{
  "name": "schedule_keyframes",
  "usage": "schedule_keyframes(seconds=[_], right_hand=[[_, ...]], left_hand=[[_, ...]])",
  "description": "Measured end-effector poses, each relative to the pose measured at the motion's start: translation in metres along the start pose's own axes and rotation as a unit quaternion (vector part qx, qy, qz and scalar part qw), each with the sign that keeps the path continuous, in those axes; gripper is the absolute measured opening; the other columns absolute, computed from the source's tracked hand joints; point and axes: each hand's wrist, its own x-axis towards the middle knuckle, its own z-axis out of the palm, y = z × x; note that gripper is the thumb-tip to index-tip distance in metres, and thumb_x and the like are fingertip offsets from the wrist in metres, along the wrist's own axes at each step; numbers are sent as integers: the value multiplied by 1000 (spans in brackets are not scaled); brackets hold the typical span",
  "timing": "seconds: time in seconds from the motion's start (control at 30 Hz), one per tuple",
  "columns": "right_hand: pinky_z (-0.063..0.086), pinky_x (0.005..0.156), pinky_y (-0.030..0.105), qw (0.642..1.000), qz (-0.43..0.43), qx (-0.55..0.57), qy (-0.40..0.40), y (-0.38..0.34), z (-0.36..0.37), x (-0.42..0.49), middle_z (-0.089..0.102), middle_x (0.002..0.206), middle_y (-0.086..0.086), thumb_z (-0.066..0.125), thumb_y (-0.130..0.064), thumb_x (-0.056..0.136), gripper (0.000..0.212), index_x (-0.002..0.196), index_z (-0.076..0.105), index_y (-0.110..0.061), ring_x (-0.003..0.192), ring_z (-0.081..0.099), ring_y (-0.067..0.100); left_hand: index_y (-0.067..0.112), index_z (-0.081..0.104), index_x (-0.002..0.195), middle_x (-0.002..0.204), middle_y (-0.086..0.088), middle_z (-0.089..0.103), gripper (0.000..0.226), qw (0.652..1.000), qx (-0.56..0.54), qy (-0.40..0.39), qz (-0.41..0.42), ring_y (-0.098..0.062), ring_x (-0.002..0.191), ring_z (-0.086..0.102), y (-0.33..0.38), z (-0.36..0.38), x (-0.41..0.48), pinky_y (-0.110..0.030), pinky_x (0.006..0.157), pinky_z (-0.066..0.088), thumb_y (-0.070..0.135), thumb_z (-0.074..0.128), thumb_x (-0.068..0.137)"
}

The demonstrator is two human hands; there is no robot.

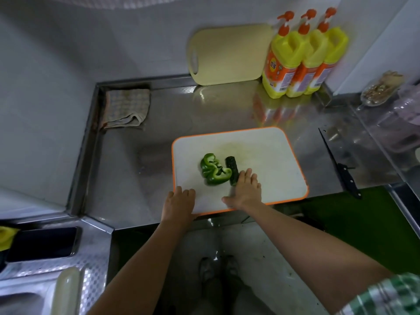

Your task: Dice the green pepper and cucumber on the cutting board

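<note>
A person stands at a steel tabletop (181,114) with both bare hands laid on a white, orange-rimmed cutting board (261,160). The left hand (180,201) rests palm down on the board's near left corner, fingers straight and close together, its grip holding nothing. The right hand (245,192) lies flat on the near middle of the board, its grip spread and empty, the fingertips reaching the near end of a dark piece of cucumber (232,170). The cucumber lies on the board, angled away from that hand. Against its left side sits the green pepper (214,170), cut open into curled pieces, between the two hands and slightly beyond them. A black-handled knife (347,180) lies on the tabletop to the right of the board, well apart from either hand. At the back, a pale cutting board (227,53) leans against the wall beside three yellow pump bottles (302,60), and a checked cloth (127,108) sits folded in the far left corner.
</note>
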Motion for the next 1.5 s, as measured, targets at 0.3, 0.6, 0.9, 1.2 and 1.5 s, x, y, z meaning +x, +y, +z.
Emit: schedule_keyframes(seconds=[0.3,0.6,0.9,1.2,1.5], right_hand=[[41,96,36,982,-57,178,26,53,-48,6,53,134,16,51,-29,96,42,131,48,-6,122,50,35],[34,106,40,969,131,157,142,198,-86,20,37,143,24,51,-23,97,46,138,43,-4,132,39,38],[35,107,42,953,242,110,144,257,-88,45,38,143,22,53,-29,97,61,144,25,-2,132,40,35],[39,56,26,867,42,414,274,192,-116,49,50,78,0,52,-11,96,17,109,44,-3,66,54,18],[43,52,29,928,-95,355,64,95,-88,27,57,60,3,54,-28,95,21,82,44,-15,42,54,12]], left_hand=[[13,62,93,94,-8,58,14,966,-121,213,79,-29,89,55,64,-55,44,-41,72,50,20,59,81],[15,39,131,139,-12,32,43,997,-70,8,-44,-31,127,35,163,-61,104,-42,98,39,32,46,93],[14,47,121,124,-10,46,35,993,-29,21,-115,-29,115,43,172,-55,124,-40,96,37,28,47,89],[16,56,121,123,-10,51,34,990,-58,74,-108,-30,114,45,156,-62,124,-38,93,39,25,49,89],[19,33,145,151,-15,24,88,949,-203,123,-206,-38,133,28,85,-59,84,-52,100,35,45,76,73]])
